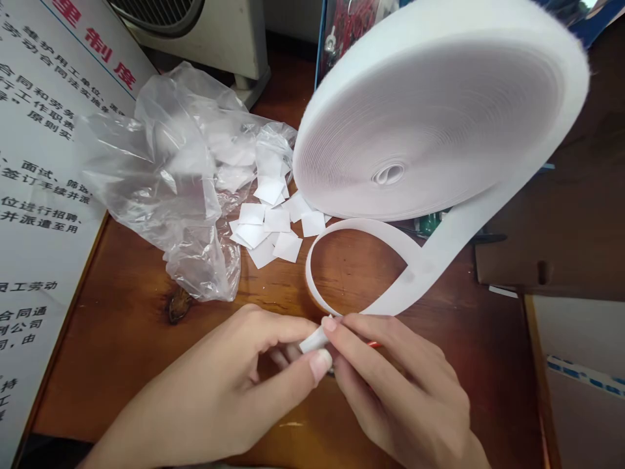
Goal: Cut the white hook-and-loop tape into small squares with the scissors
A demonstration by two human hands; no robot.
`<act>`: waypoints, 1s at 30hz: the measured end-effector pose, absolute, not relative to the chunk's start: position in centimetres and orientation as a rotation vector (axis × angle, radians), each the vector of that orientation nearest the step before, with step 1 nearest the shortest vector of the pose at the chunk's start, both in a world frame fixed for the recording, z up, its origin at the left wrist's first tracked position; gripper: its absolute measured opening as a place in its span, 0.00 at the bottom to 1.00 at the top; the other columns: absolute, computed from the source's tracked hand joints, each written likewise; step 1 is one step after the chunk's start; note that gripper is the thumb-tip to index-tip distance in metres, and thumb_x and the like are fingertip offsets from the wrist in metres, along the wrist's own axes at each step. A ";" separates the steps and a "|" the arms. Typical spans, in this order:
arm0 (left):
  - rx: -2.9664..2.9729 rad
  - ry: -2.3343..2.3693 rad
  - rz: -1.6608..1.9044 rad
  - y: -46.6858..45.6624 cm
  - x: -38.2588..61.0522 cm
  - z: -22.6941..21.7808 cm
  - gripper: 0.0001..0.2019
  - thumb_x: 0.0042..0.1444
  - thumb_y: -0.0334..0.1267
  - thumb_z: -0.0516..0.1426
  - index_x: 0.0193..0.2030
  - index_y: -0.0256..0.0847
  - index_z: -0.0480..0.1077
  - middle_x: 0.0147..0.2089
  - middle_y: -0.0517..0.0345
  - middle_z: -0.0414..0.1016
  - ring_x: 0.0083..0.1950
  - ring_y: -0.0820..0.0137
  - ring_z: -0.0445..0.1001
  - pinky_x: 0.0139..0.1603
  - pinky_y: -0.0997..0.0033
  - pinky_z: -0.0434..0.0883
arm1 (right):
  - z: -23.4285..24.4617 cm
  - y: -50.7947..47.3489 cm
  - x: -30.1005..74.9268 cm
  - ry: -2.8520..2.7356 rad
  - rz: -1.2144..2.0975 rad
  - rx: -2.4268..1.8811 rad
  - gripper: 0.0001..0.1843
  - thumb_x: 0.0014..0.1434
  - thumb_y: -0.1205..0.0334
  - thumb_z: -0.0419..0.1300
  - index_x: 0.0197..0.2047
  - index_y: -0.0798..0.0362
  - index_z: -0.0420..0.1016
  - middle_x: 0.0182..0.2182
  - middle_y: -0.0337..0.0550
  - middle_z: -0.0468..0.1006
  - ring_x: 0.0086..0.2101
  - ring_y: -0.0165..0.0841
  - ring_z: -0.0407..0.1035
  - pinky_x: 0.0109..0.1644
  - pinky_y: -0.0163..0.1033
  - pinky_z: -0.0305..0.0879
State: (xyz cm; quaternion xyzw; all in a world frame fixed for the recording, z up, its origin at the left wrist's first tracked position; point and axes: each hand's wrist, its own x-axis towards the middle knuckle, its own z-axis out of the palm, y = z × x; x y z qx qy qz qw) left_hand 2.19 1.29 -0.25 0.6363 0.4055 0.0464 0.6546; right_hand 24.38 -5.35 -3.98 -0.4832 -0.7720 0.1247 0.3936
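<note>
Where the white strip [439, 251] ends: the strip end [315, 340] sits between both hands, front and low, just this side of the loop; join hidden by fingers.
Left hand: [244, 374] gripping the strip end, thumb below, curled fingers behind.
Right hand: [410, 381] also closed on the strip end, a fingertip pressing its upper part; other fingers folded under.
Red thing: [374, 344] a sliver by the right fingers, mostly hidden; cannot tell what it is or whether it's held.
Strip loop: runs off the big roll [439, 124], crosses itself, curves in behind the hands; looks slack enough not to tug.
Handling tip: judged best with the end flat and square between the fingertips, light pinch, no twist; keep edges lined up and fingertips clear of the edge being worked.
Slack tip: leave the loop loose; a pull could likely shift the roll.
White squares: [277, 219] loose overlapping pile left of the loop, well clear of the fingers; better not brushed by a wrist.
Plastic bag: [180, 156] crumpled, left of the squares, touching some.
Table: [131, 352] brown wood under everything.
</note>
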 end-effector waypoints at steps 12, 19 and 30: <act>1.789 1.333 0.392 3.0 1.9 -1.2 0.23 0.77 0.42 0.53 0.27 0.40 0.60 0.29 0.62 0.63 0.30 0.73 0.64 0.30 0.70 0.60 | -3.0 -5.6 25.6 -1.553 0.424 -1.287 0.11 0.62 0.80 0.65 0.42 0.55 0.80 0.44 0.45 0.84 0.43 0.34 0.81 0.42 0.38 0.79; 1.835 1.797 0.483 3.8 1.3 -1.8 0.29 0.72 0.54 0.61 0.77 0.55 0.70 0.44 0.64 0.82 0.30 0.72 0.75 0.34 0.71 0.71 | -3.9 -5.1 27.3 -1.106 0.361 -1.369 0.11 0.62 0.78 0.71 0.43 0.53 0.82 0.38 0.45 0.81 0.41 0.39 0.74 0.40 0.44 0.73; 1.744 0.957 0.461 1.0 4.9 -1.8 0.04 0.72 0.35 0.65 0.46 0.50 0.83 0.38 0.65 0.83 0.37 0.76 0.78 0.39 0.80 0.75 | -3.1 -5.1 27.0 -1.558 0.808 -1.258 0.13 0.66 0.79 0.66 0.47 0.51 0.83 0.37 0.40 0.86 0.34 0.31 0.79 0.36 0.36 0.75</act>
